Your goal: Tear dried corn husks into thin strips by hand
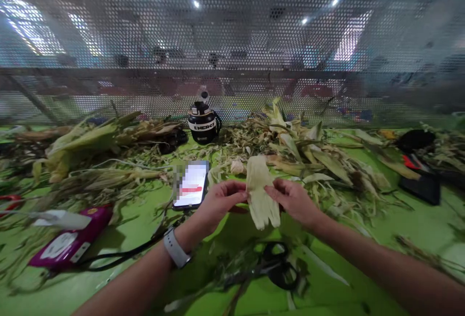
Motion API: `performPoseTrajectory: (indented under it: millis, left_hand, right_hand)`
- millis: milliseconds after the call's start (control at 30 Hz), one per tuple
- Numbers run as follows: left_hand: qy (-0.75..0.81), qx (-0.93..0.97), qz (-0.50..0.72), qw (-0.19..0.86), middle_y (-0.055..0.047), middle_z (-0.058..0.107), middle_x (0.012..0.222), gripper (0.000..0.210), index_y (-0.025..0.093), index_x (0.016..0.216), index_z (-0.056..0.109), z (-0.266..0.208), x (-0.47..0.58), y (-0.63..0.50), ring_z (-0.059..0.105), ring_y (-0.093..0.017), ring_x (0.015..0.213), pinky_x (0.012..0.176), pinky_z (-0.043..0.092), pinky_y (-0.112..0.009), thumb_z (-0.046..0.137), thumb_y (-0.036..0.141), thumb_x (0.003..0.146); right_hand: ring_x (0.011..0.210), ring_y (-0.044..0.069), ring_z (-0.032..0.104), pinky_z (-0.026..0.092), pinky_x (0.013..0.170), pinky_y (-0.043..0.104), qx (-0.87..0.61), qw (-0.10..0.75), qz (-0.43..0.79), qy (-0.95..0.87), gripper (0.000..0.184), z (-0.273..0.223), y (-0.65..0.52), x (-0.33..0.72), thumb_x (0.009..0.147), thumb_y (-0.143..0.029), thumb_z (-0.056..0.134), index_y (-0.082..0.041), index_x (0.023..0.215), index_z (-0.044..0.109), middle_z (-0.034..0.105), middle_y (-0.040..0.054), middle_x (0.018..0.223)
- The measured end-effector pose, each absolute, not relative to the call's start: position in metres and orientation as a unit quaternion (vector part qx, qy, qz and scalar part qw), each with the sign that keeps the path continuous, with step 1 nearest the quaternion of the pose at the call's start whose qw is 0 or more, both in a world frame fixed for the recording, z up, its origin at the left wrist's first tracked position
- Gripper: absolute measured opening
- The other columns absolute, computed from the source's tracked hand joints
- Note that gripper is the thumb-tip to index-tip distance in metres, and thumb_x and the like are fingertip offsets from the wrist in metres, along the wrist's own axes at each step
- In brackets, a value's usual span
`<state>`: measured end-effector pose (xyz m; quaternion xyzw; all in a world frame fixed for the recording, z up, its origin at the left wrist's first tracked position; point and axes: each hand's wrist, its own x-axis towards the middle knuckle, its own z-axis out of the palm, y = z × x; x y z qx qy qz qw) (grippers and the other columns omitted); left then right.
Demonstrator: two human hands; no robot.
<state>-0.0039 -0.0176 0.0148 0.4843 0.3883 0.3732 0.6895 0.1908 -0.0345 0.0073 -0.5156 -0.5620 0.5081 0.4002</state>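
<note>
A pale piece of corn husk (260, 190) is held up over the green table between my two hands, its lower end split into strips. My left hand (225, 199) pinches its left edge between thumb and fingers. On the opposite edge, my right hand (292, 200) grips the husk the same way, thumb in front. Below the hands lies a pair of black-handled scissors (279, 265), among husk scraps. Just left of my left hand, a phone (191, 185) with a lit screen rests on the table.
Heaps of dried husks (312, 154) spread across the back, with more husks (90, 142) at left. A black jug (204, 125) stands before a perforated metal screen (232, 30). A purple box-like device (72, 241) with a strap lies at left; a dark flat object (420, 189) lies at right.
</note>
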Motion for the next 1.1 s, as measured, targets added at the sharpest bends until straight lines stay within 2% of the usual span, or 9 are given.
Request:
performPoseTrajectory:
  millis: [133,333,567,667,867,1100]
  left_hand:
    - [0.364,0.495,0.340,0.712,-0.003,0.068,0.087,0.026,0.016,0.089,0.068,0.013,0.000,-0.023,0.061,-0.015,0.076,0.063,0.052,-0.025,0.072,0.030,0.068]
    - [0.365,0.500,0.312,0.720,-0.003,0.070,0.081,0.030,0.014,0.087,0.071,0.004,-0.003,-0.020,0.060,-0.012,0.067,0.067,0.049,-0.024,0.076,0.033,0.065]
    - [0.359,0.505,0.312,0.720,-0.001,0.067,0.070,0.031,0.012,0.081,0.070,0.004,-0.001,-0.019,0.058,-0.011,0.062,0.066,0.048,-0.025,0.079,0.032,0.060]
    - [0.359,0.501,0.303,0.727,-0.002,0.068,0.073,0.032,0.013,0.083,0.070,0.003,-0.001,-0.019,0.059,-0.011,0.064,0.067,0.049,-0.026,0.080,0.031,0.059]
    - [0.383,0.514,0.270,0.719,-0.001,0.065,0.063,0.028,0.010,0.071,0.069,0.006,-0.004,-0.017,0.057,-0.010,0.057,0.062,0.048,-0.024,0.080,0.033,0.058]
    - [0.365,0.563,0.258,0.695,-0.002,0.065,0.067,0.031,0.010,0.075,0.069,0.007,-0.005,-0.017,0.056,-0.011,0.060,0.062,0.046,-0.024,0.076,0.037,0.061]
  right_hand:
    - [0.053,0.010,0.045,0.037,0.048,0.022,-0.495,0.389,0.504,-0.592,0.039,0.007,-0.038,0.187,0.070,-0.054,0.063,-0.016,0.066,0.054,0.049,-0.0030,0.059]
    - [0.055,0.010,0.045,0.039,0.053,0.023,-0.493,0.395,0.517,-0.578,0.045,0.004,-0.038,0.185,0.065,-0.059,0.065,-0.015,0.068,0.054,0.050,-0.0033,0.061]
    - [0.074,0.018,0.059,0.049,0.068,0.028,-0.446,0.336,0.564,-0.608,0.047,0.010,-0.042,0.183,0.069,-0.056,0.064,-0.013,0.089,0.060,0.065,0.0031,0.080]
    - [0.073,0.018,0.060,0.049,0.067,0.028,-0.446,0.326,0.561,-0.617,0.047,0.014,-0.043,0.183,0.071,-0.055,0.063,-0.012,0.089,0.062,0.066,0.0041,0.081]
    - [0.072,0.018,0.061,0.049,0.067,0.028,-0.453,0.300,0.560,-0.625,0.044,0.015,-0.042,0.188,0.073,-0.050,0.063,-0.010,0.091,0.065,0.068,0.0051,0.082]
    - [0.074,0.018,0.061,0.050,0.068,0.028,-0.457,0.260,0.524,-0.670,0.039,0.012,-0.041,0.194,0.077,-0.044,0.061,-0.009,0.093,0.063,0.067,0.0052,0.083]
